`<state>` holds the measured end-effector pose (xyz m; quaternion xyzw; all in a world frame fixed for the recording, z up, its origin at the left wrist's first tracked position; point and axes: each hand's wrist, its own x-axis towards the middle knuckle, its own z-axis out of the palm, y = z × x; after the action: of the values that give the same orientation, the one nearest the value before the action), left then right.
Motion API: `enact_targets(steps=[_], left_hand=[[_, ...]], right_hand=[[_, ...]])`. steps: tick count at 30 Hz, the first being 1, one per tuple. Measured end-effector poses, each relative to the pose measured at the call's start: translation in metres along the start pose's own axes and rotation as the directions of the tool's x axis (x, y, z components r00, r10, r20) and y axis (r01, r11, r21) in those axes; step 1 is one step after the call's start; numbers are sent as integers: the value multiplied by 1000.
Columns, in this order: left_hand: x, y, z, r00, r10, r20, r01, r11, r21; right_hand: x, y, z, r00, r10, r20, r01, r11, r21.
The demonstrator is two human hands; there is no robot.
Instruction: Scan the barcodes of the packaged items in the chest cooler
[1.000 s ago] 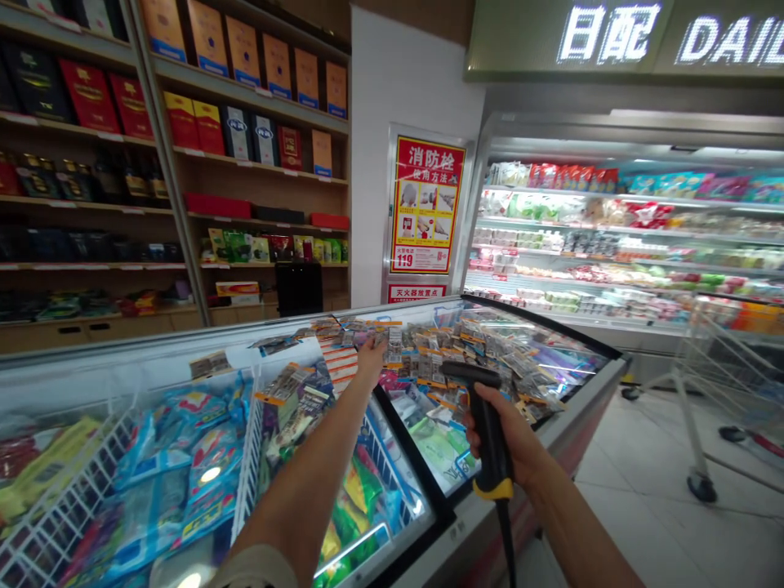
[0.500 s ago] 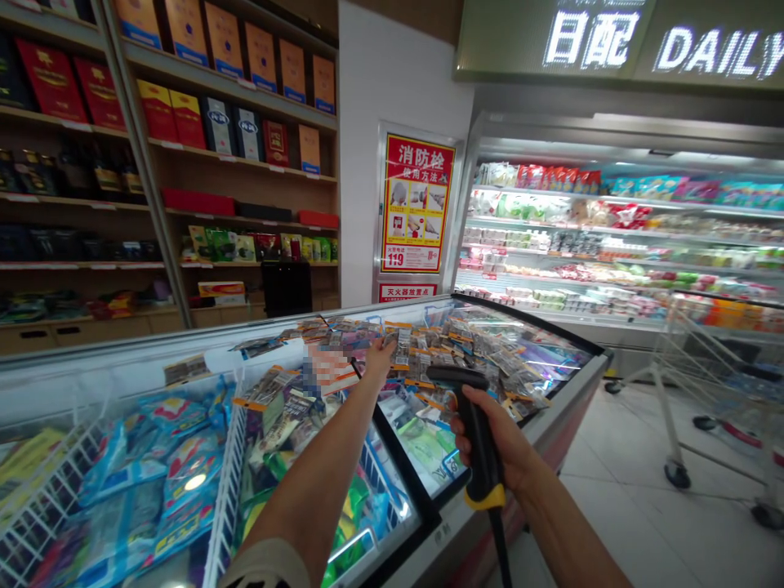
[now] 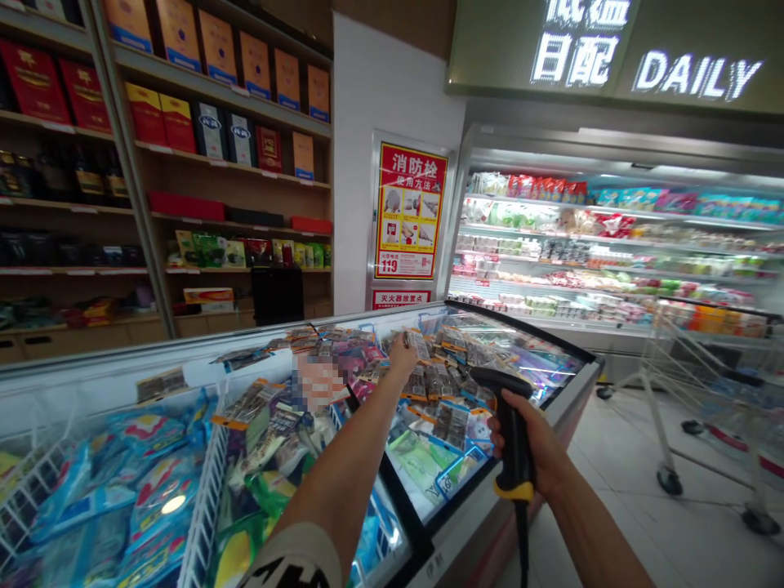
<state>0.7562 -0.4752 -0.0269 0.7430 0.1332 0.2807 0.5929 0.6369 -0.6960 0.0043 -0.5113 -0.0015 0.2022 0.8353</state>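
Note:
My right hand [image 3: 532, 441] grips a black barcode scanner [image 3: 513, 437] with a yellow band at its base, and a cable hangs from it. The scanner's head points left over the chest freezer's front side. My left hand [image 3: 403, 357] reaches to the far part of the freezer, its fingers closed at the edge of a flat packet [image 3: 419, 343] with a see-through front and dark contents. Many similar packets [image 3: 438, 380] with orange edges lie in a loose layer around and below that hand. The fingertips are small and partly hidden.
The chest freezer [image 3: 450, 563] has a black divider and white wire baskets [image 3: 199, 498] with blue bags [image 3: 147, 490]. Shelves of boxes [image 3: 245, 175] stand behind left. A lit chiller [image 3: 612, 237] is at back right. A wire cart [image 3: 661, 400] stands on the tiled floor at right.
My left hand has moved right across the layer of packets, and a packet beside its fingers has shifted with it. My right hand with the scanner has moved right. The view has turned slightly.

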Motion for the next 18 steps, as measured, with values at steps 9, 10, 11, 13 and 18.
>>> enact_targets(steps=[9, 10, 11, 13, 18], left_hand=[[-10, -11, -4, 973, 217, 83, -232, 914, 333], [-9, -15, -16, 973, 222, 69, -231, 904, 360], [-7, -18, -29, 973, 226, 55, -228, 884, 408], [-6, -26, -63, 976, 216, 33, -199, 812, 549], [-16, -45, -158, 990, 103, -100, 15, 616, 788]], right_hand=[[-3, 0, -4, 998, -25, -59, 23, 999, -39], [-3, 2, -2, 998, -14, -58, 12, 999, -41], [-3, 3, 0, 998, 0, -56, -3, 999, -43], [-1, 7, 7, 999, 32, -43, -34, 998, -45], [5, 25, 32, 996, 93, 13, -91, 992, -90]])
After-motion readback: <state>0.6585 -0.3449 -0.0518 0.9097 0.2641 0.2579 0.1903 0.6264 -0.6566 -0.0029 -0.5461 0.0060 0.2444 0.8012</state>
